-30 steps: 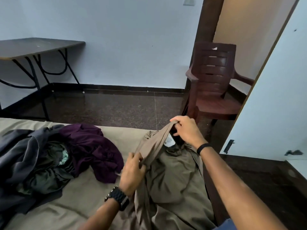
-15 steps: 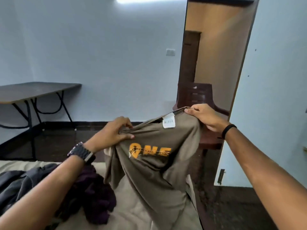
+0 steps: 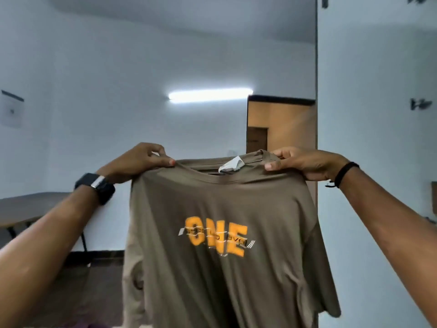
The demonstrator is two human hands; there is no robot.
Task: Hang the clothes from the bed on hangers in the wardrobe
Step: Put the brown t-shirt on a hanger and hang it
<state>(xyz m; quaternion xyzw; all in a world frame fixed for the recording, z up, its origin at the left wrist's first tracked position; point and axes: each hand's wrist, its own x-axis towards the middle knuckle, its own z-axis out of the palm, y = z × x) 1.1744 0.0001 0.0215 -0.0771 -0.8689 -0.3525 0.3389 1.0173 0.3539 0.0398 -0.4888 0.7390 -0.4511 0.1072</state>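
White walls [image 3: 106, 79] lie behind; the brown T-shirt [image 3: 220, 256] (collar between fingers) is pinched by left hand [image 3: 139, 162] and right hand [image 3: 305, 163].

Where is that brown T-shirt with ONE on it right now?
The brown T-shirt hangs mid-frame in the head view, held up by its shoulders between the left hand and right hand, before the white wall.

we count one olive t-shirt [image 3: 227, 233] with one white neck tag [image 3: 231, 166]; two hands, left hand [image 3: 139, 162] and right hand [image 3: 305, 162]; one watch [image 3: 95, 188]; one black wristband [image 3: 346, 172]; one counter [image 3: 26, 207]; one tube light [image 3: 209, 95].
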